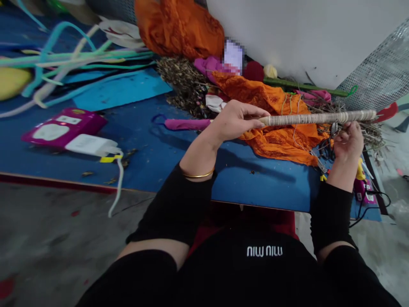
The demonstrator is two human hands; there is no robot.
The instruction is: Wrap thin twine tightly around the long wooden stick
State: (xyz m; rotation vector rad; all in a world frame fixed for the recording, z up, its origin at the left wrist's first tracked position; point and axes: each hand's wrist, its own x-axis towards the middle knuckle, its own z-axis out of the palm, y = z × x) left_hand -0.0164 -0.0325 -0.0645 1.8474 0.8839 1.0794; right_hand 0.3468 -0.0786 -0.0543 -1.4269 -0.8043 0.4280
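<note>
A long stick point(319, 118) bound round with pale, twine-like wrapping lies level in front of me. Purple material point(187, 124) covers its left end, where a dark blue cord loop point(159, 120) sticks out; a red curved piece point(388, 112) is at the right end. My left hand point(234, 121) is closed round the stick where the pale wrapping begins. Just under its right part, my right hand point(349, 136) has its fingers curled together; what they pinch is hidden. A thin thread point(294, 132) hangs by the stick over an orange patterned cloth point(268, 143).
On the blue table point(134, 170) lie a purple packet point(79, 121) with a white connector-like piece, pastel fuzzy strips point(64, 68), dry twigs point(182, 81) and a green wrapped stick point(309, 86). More orange cloth point(182, 30) is heaped behind. The table's front edge runs close to my body.
</note>
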